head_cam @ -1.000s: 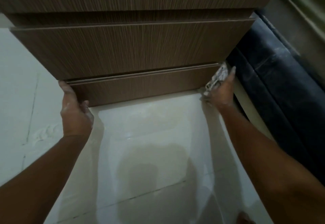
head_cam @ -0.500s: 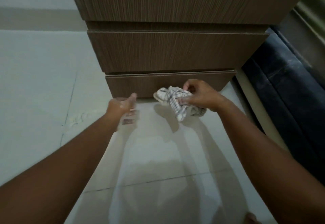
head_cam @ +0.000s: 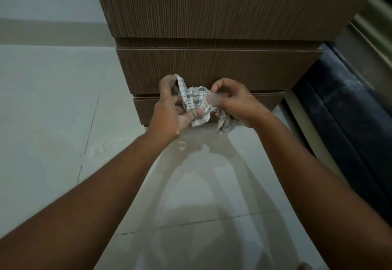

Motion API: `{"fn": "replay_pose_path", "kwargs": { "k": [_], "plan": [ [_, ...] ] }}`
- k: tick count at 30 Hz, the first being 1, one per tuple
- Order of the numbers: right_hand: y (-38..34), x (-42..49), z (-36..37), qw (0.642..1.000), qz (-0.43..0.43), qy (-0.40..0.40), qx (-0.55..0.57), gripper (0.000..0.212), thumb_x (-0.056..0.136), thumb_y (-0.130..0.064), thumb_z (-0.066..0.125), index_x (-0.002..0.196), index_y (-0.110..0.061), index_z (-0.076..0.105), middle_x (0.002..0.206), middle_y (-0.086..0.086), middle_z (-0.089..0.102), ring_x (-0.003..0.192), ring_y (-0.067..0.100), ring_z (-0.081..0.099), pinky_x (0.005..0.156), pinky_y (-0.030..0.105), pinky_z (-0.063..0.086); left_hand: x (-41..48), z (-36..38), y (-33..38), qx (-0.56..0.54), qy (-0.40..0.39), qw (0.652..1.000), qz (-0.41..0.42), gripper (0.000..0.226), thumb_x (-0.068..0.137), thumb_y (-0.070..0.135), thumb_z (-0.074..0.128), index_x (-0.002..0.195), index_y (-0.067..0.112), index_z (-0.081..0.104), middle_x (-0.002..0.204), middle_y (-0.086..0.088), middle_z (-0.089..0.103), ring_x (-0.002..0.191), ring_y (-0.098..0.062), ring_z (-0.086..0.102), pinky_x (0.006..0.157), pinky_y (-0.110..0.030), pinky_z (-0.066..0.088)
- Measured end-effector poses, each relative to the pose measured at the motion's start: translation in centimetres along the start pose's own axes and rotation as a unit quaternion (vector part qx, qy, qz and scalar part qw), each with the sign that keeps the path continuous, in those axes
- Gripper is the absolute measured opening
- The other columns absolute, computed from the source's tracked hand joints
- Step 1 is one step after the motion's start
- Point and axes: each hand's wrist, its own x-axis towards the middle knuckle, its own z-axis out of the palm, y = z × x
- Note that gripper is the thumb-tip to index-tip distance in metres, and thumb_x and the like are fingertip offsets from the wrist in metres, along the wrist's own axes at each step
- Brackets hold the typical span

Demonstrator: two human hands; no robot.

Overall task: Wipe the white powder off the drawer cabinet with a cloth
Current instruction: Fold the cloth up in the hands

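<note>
Cloth: a crumpled white cloth with grey check lines (head_cam: 196, 105) is held in the air between both hands, in front of the lowest drawer and clear of the floor.
Left hand: the left hand (head_cam: 174, 110) has thumb and fingers closed on the left part of the cloth; pale dust shows on the thumb and palm edge.
Right hand: the right hand (head_cam: 231, 100) has its fingers curled shut around the right part of the cloth, with a loose tail hanging below it.
Cabinet: the brown wood-grain drawer cabinet (head_cam: 212, 15) stands upright just beyond the hands; no powder is clearly visible on its fronts from this view.
Floor: the pale glossy tiled floor (head_cam: 53, 110) carries a faint white smear (head_cam: 104, 145) to the left of the cabinet base.
Risk, residue transfer: dusty fingers would likely re-mark the drawer fronts on contact.
Risk, loaded cloth: a bunched cloth presents a used face and may smear powder instead of lifting it.
Risk, fallout: shaking or refolding here could drop powder on the floor.
Risk, dangling tail: the loose end could drag across the floor.
Risk, missed areas: dim light may hide residue in the gaps between drawers.
</note>
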Motion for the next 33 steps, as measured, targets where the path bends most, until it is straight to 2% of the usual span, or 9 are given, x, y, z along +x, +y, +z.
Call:
{"fn": "replay_pose_path", "kwargs": {
  "k": [2,4,9,12,15,19,25,29,33],
  "plan": [
    [-0.1,0.1,-1.0,0.999,-0.028,-0.017,-0.035,0.014,0.093,-0.005,0.071,0.104,-0.009,0.064,0.088,0.01,0.07,0.082,0.016,0.07,0.077,0.027,0.061,-0.1,-0.1,0.1,0.064,-0.027,0.997,0.033,0.107,0.072,0.025,0.089,0.152,0.025,0.019,0.108,0.008,0.066,0.083,-0.002,0.071,0.078,-0.024,0.06],
    [-0.5,-0.1,-2.1,0.997,-0.037,-0.035,-0.063,0.014,0.091,-0.004,0.073,0.102,-0.01,0.066,0.09,0.008,0.071,0.085,0.014,0.071,0.08,0.026,0.061,-0.3,0.0,0.2,0.15,-0.008,0.988,0.035,0.115,0.068,0.038,0.09,0.155,0.033,0.016,0.128,0.0,0.061,0.112,-0.013,0.064,0.095,-0.033,0.054],
    [-2.0,-0.4,-3.8,0.975,-0.049,-0.05,-0.213,0.013,0.087,-0.008,0.079,0.097,-0.014,0.074,0.089,-0.005,0.073,0.082,-0.001,0.07,0.069,0.013,0.055,-0.6,0.3,0.2,0.341,0.099,0.935,0.015,0.084,0.059,0.06,0.087,0.122,0.016,0.055,0.127,-0.01,0.051,0.122,-0.03,0.046,0.095,-0.041,0.046],
    [-2.9,-0.5,-4.0,0.97,-0.053,-0.075,-0.223,0.016,0.086,-0.008,0.079,0.1,-0.014,0.073,0.093,-0.004,0.074,0.087,0.002,0.072,0.071,0.013,0.055,-0.3,0.2,0.5,0.236,0.053,0.967,0.075,0.074,0.064,0.048,0.089,0.12,0.014,0.056,0.123,-0.005,0.056,0.116,-0.019,0.053,0.094,-0.032,0.046],
    [-3.3,-0.3,-4.0,0.976,-0.055,-0.057,-0.203,0.021,0.086,-0.012,0.08,0.103,-0.014,0.069,0.094,0.001,0.075,0.086,0.01,0.074,0.073,0.02,0.059,-0.1,0.6,1.5,0.126,-0.083,0.988,-0.026,0.051,0.078,0.033,0.084,0.122,0.02,0.063,0.107,0.01,0.07,0.095,0.0,0.067,0.091,-0.029,0.057],
    [-2.6,0.0,-2.2,0.968,-0.081,0.087,-0.22,0.017,0.087,-0.034,0.08,0.095,-0.019,0.074,0.089,-0.003,0.076,0.082,0.008,0.074,0.07,0.024,0.061,0.4,1.0,1.0,0.035,0.001,0.992,-0.118,0.032,0.081,0.035,0.082,0.103,0.014,0.075,0.091,-0.003,0.078,0.083,-0.019,0.076,0.081,-0.043,0.063],
    [-2.2,-0.2,-0.5,0.984,-0.046,0.015,-0.174,0.028,0.098,-0.009,0.055,0.116,-0.016,0.075,0.117,-0.001,0.073,0.105,0.01,0.07,0.088,0.027,0.059,1.7,0.6,2.4,-0.23,0.006,0.918,-0.324,0.01,0.089,0.008,0.074,0.097,0.004,0.072,0.104,-0.02,0.076,0.083,-0.023,0.074,0.062,-0.035,0.063],
    [-1.3,-0.1,0.0,0.971,-0.091,0.093,-0.199,0.012,0.091,-0.01,0.073,0.099,-0.019,0.077,0.097,-0.005,0.074,0.085,0.004,0.071,0.079,0.027,0.063,2.2,0.4,2.7,-0.275,-0.041,0.892,-0.356,0.017,0.099,0.011,0.059,0.114,0.008,0.066,0.114,-0.014,0.073,0.098,-0.024,0.072,0.07,-0.04,0.061],
    [-0.9,0.0,-0.1,0.969,-0.097,0.109,-0.2,0.03,0.079,-0.021,0.087,0.101,-0.02,0.068,0.099,0.0,0.07,0.081,0.014,0.069,0.074,0.027,0.062,2.0,0.2,2.9,-0.268,-0.06,0.908,-0.317,0.027,0.102,0.014,0.055,0.126,0.003,0.061,0.12,-0.019,0.071,0.112,-0.033,0.069,0.091,-0.052,0.057]
  ]
}}
